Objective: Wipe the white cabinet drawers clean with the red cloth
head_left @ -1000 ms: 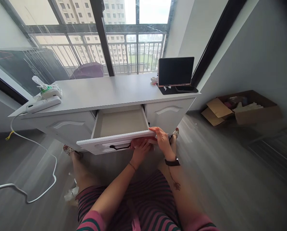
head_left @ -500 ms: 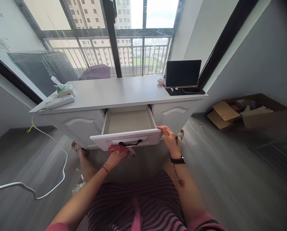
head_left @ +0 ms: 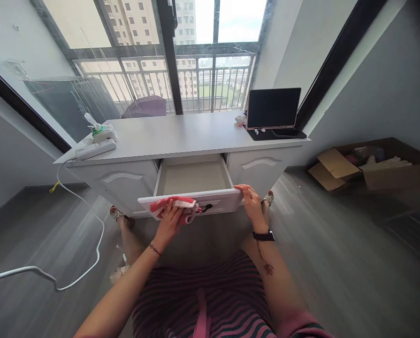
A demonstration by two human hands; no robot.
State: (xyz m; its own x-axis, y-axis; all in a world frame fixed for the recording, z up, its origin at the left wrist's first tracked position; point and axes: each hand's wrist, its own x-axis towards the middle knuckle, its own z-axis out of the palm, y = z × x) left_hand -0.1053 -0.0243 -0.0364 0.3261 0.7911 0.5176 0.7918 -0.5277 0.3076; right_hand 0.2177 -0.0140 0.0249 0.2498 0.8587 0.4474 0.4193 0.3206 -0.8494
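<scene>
Red-and-white fabric cloth has moved up the white panelled drawer front, left side; your left hand holds it there, your right hand grips the top-right corner.

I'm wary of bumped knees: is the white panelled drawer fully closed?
No, the white panelled drawer juts out from the white cabinet, its pale beige inside showing.
</scene>
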